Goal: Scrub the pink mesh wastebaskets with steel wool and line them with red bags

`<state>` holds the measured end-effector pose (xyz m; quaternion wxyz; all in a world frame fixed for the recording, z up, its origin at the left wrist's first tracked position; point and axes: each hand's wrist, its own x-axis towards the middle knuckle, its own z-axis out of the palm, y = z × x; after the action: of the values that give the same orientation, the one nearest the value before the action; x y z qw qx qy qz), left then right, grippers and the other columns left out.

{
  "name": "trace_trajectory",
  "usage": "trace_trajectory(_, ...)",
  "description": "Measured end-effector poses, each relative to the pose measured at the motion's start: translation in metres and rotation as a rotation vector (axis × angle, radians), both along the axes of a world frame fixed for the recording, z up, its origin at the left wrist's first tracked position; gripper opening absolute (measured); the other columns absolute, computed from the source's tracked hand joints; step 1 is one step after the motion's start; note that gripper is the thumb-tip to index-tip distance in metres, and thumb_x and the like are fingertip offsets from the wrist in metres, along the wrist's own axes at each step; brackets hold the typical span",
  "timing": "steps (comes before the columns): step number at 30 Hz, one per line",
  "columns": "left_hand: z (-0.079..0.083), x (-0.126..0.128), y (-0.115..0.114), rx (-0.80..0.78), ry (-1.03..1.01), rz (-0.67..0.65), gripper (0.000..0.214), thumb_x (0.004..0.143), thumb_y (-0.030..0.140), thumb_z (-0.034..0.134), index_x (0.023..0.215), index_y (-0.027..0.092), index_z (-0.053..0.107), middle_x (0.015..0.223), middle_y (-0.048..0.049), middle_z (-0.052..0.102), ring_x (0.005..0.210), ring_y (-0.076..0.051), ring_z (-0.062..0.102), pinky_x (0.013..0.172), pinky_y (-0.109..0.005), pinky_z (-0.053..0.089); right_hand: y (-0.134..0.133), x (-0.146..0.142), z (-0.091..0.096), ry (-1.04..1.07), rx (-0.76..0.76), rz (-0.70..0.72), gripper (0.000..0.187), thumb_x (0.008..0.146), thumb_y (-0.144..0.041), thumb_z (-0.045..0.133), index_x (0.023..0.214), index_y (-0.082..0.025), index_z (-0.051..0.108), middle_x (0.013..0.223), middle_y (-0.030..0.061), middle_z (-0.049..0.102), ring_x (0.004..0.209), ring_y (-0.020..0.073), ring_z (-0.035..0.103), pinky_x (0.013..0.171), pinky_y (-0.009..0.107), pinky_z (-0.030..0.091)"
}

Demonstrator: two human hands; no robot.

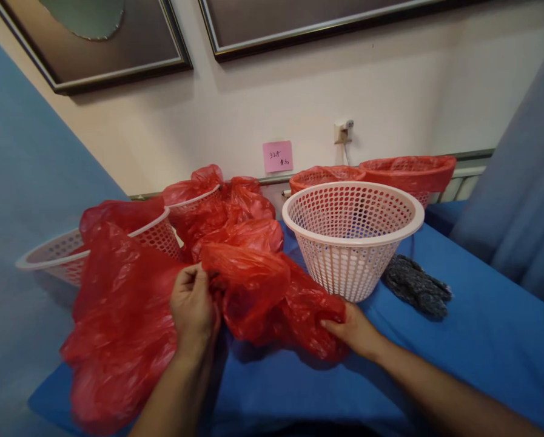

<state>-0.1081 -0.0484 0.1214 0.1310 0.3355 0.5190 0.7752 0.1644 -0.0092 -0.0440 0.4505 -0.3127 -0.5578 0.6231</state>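
Note:
Both hands are on a thin red plastic bag (pixel 262 291) in the middle of the view. My left hand (pixel 192 300) pinches the bag's left edge, fingers closed. At the bag's lower right, my right hand (pixel 351 328) grips it with the thumb in front; its other fingers are mostly hidden behind the plastic. Just beyond the right hand stands a bare white perforated basket (pixel 349 258), upright. To the left of my left hand, another red plastic bag (pixel 121 328) droops over a second white basket (pixel 56 252) and down the table's near side.
Red-lined baskets (pixel 408 173) stand along the wall at the back right. More red plastic (pixel 247 200) is heaped around a basket at back left. A dark knitted glove (pixel 417 286) lies on the blue-covered table (pixel 472 340). Blue curtains (pixel 30 170) hang at both sides.

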Motion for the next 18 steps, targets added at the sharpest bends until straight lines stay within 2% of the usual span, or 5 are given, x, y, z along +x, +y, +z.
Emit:
trace_trajectory(6, -0.004, 0.003, 0.0, 0.079, -0.182, 0.016, 0.027, 0.08, 0.037, 0.079, 0.084, 0.022, 0.058, 0.092, -0.0004, 0.072, 0.06, -0.011, 0.061, 0.049, -0.02, 0.044, -0.009, 0.068, -0.008, 0.055, -0.192, -0.012, 0.067, 0.068, -0.059, 0.095, 0.116, -0.019, 0.071, 0.115, 0.0141, 0.079, 0.104, 0.0348, 0.075, 0.099, 0.053, 0.058)
trace_trajectory(10, -0.053, 0.034, -0.035, 0.045, 0.147, 0.014, 0.027, 0.091, 0.052, 0.069, 0.081, 0.027, 0.066, 0.094, -0.0038, 0.074, 0.082, -0.021, 0.07, 0.078, -0.038, 0.06, -0.011, 0.077, 0.001, 0.098, -0.256, -0.014, 0.069, 0.068, -0.057, 0.096, 0.12, -0.017, 0.072, 0.119, 0.0158, 0.078, 0.107, 0.0358, 0.075, 0.1, 0.053, 0.057)
trace_trajectory(13, -0.079, 0.051, -0.054, -0.04, 0.598, -0.209, 0.041, 0.062, 0.06, 0.09, 0.088, 0.033, 0.073, 0.108, -0.0093, 0.078, 0.107, -0.038, 0.072, 0.098, -0.055, 0.058, -0.011, 0.073, 0.004, 0.119, -0.262, 0.009, 0.07, 0.068, -0.056, 0.096, 0.121, -0.018, 0.072, 0.121, 0.0155, 0.078, 0.107, 0.035, 0.076, 0.1, 0.052, 0.057)
trace_trajectory(16, -0.077, 0.049, -0.041, -0.223, 0.745, -0.267, 0.045, 0.061, 0.046, 0.092, 0.1, 0.031, 0.076, 0.113, -0.0097, 0.079, 0.11, -0.038, 0.072, 0.099, -0.052, 0.057, -0.012, 0.073, 0.004, 0.123, -0.24, 0.063, 0.069, 0.069, -0.057, 0.096, 0.121, -0.018, 0.073, 0.12, 0.0153, 0.078, 0.106, 0.0344, 0.076, 0.099, 0.051, 0.058)
trace_trajectory(18, -0.065, 0.038, -0.018, -0.311, 0.647, -0.183, 0.019, 0.075, 0.041, 0.079, 0.089, 0.028, 0.075, 0.086, -0.0052, 0.077, 0.082, -0.028, 0.073, 0.079, -0.04, 0.059, -0.013, 0.077, 0.005, 0.128, -0.236, 0.115, 0.067, 0.07, -0.056, 0.095, 0.121, -0.018, 0.073, 0.118, 0.0145, 0.079, 0.104, 0.0331, 0.076, 0.097, 0.049, 0.058)
